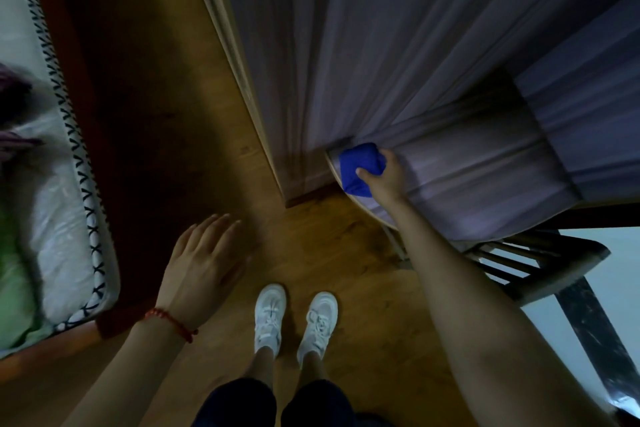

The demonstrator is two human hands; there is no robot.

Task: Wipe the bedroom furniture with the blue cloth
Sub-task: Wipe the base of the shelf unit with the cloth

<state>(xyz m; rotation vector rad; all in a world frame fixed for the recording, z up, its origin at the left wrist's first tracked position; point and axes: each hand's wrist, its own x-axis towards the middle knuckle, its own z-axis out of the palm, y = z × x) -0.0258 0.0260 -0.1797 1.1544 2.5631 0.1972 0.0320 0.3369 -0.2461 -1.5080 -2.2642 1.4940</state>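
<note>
My right hand (384, 177) grips a folded blue cloth (356, 166) and presses it on the curved pale wooden edge (334, 168) of a round table, right of centre. A grey sheer curtain (398, 45) drapes over that table top, hiding most of it. My left hand (201, 260) hovers over the wooden floor lower left, fingers spread and holding nothing; a red bead bracelet circles its wrist.
A bed with a dark wood frame (90, 87) and a white mattress (59, 218) runs along the left. A dark wooden chair (530, 263) stands under the table at right. My feet in white shoes (294, 319) stand on the wooden floor (194, 135).
</note>
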